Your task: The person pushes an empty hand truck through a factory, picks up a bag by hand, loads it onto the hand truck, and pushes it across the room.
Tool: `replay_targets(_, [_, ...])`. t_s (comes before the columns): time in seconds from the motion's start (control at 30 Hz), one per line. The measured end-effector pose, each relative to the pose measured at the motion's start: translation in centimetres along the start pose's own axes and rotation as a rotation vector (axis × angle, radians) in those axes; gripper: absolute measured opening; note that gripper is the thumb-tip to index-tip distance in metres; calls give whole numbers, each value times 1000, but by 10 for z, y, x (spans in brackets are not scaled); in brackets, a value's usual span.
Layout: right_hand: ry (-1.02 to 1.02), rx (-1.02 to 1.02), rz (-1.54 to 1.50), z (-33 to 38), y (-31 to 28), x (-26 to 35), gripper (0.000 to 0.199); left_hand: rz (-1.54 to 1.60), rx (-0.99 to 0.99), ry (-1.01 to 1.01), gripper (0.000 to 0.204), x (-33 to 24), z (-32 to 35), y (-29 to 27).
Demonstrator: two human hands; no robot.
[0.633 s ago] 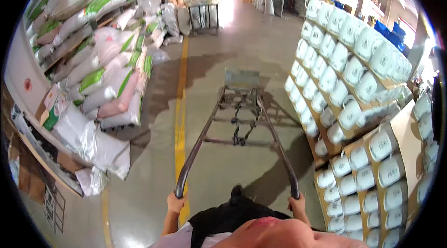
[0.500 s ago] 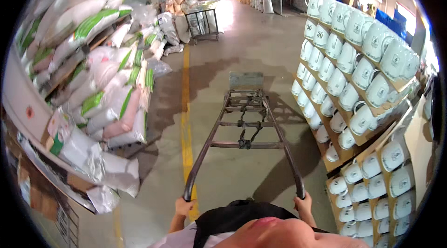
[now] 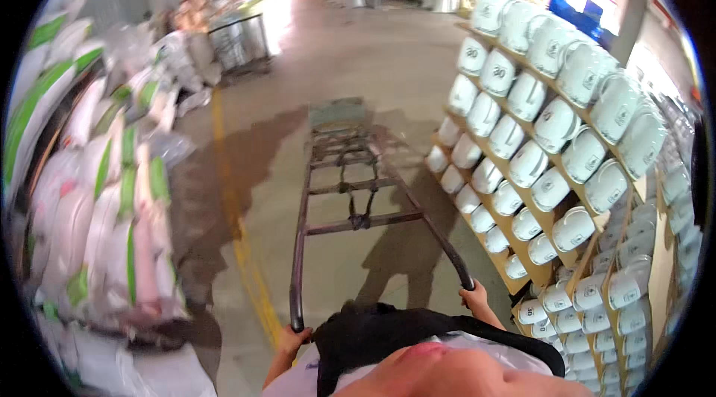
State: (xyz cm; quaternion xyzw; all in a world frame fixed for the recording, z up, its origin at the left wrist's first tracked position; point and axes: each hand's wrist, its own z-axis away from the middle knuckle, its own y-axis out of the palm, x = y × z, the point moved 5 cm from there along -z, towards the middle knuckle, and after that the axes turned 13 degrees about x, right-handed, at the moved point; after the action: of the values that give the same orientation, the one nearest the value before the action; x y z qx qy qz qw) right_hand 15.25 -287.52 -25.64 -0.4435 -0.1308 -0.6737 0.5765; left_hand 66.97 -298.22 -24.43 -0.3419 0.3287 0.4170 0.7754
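Observation:
A dark metal hand truck (image 3: 395,218) stretches out in front of me, tilted, its handles toward my body and its flat toe plate (image 3: 335,111) at the far end. My left hand (image 3: 293,339) is closed round the end of the left handle. Round the right handle's end my right hand (image 3: 475,297) is wrapped too. Black straps (image 3: 359,203) run lengthwise over the crossbars, knotted in places. No load shows on the frame or the plate.
On the right rise tiers of white handled containers (image 3: 556,125) layered on brown boards. Heaped white and green sacks (image 3: 97,233) line the left, beside a yellow floor line (image 3: 237,237). Farther off stands a wheeled cage cart (image 3: 239,43) near more bags.
The view has swung: the hand truck now points more to the left in the picture, and the stacked containers on the right look closer. Both hands keep their hold on the handles.

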Motion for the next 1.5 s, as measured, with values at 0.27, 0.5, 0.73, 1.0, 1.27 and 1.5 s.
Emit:
replay_targets(0.27, [-46,-120,50,-123,19,161,40,246,91,-30,24,-115,-145,-54])
replay_targets(0.5, [-86,-160,131,-251,34,238,40,-322,-187,-40,37,-20,-351,-104])
replay_targets(0.73, [-197,-199,110,-345,46,398,36,-193,-121,-74,27,-267,-412,-146])
replay_targets(1.0, [-230,-125,130,-498,46,507,30,171,-115,-43,13,-394,-528,-165])
replay_targets(1.27, [-130,2,31,-620,78,635,29,331,-168,-77,11,-447,-692,-220])
replay_targets(1.5, [-117,-26,8,-739,118,752,36,366,-213,77,12,-555,-818,-276])
